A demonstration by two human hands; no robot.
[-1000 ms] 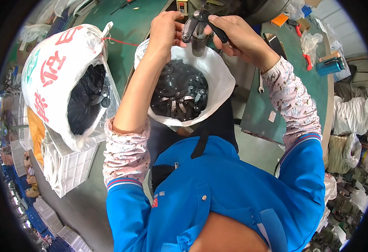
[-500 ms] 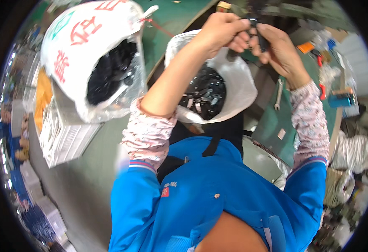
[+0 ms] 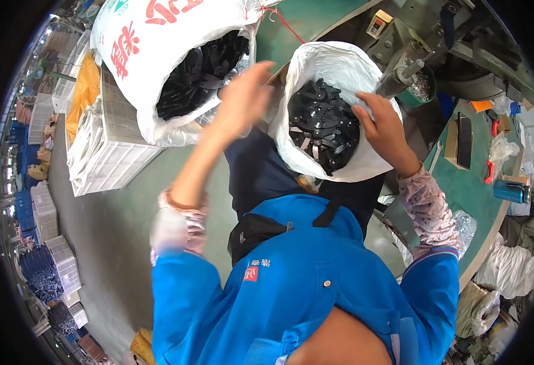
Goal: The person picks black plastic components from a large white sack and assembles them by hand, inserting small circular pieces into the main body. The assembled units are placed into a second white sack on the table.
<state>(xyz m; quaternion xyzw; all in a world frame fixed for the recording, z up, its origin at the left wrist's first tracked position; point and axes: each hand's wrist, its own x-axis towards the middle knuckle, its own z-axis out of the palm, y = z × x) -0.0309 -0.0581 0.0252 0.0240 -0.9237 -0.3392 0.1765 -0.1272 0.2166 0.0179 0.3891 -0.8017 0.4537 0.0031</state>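
Note:
Between my knees stands an open white sack [image 3: 291, 115] holding a heap of black, flat, curved parts [image 3: 323, 125], some with small shiny spots. My right hand [image 3: 384, 131] is over its right rim, fingers apart, with nothing visible in them. At the upper left lies a big white sack [image 3: 133, 61] with red lettering, its mouth showing more black parts [image 3: 203, 76]. My left hand [image 3: 242, 100], smeared by motion, is beside that mouth; its fingers are too blurred to read.
A machine [image 3: 404, 76] with a green cup of metal bits [image 3: 422, 88] stands at the upper right. On the green bench to the right are a phone [image 3: 463, 143], a wrench [image 3: 435, 157] and a blue case [image 3: 510, 191]. A white crate [image 3: 112, 143] stands at left.
My hands were together at the machine around a small dark thing. They have come apart: the left moved left toward the big sack, the right down to the lap sack. The view has shifted.

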